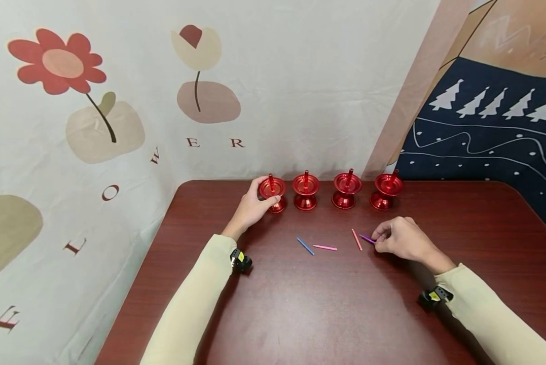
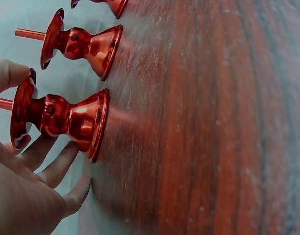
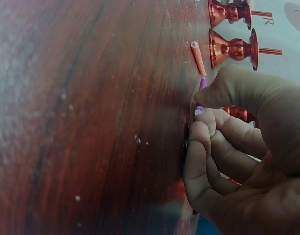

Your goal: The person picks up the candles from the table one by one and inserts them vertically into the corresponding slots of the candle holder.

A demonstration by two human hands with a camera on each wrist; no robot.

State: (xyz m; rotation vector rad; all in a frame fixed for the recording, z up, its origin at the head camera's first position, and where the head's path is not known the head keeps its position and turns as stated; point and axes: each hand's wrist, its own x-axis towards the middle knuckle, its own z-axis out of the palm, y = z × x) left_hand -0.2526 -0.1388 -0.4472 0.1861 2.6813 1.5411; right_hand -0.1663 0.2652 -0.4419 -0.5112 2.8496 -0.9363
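My left hand (image 1: 255,207) holds the leftmost red metal candle holder (image 1: 278,205), which stands upright near the table's back edge. In the left wrist view the thumb (image 2: 12,73) lies on the holder's dish rim, with the other fingers around its far side. Low over the table, my right hand (image 1: 405,239) pinches a thin purple candle (image 1: 366,238) between thumb and fingertips; its pale end shows in the right wrist view. Just left of it lies a coral-pink candle (image 1: 357,240). Farther left are a pink candle (image 1: 325,248) and a blue candle (image 1: 305,246).
Three more red holders, the second (image 1: 305,200), third (image 1: 344,197) and rightmost (image 1: 382,199), stand in a row along the back of the brown table (image 1: 300,314). Right behind it hangs a printed cloth (image 1: 300,91).
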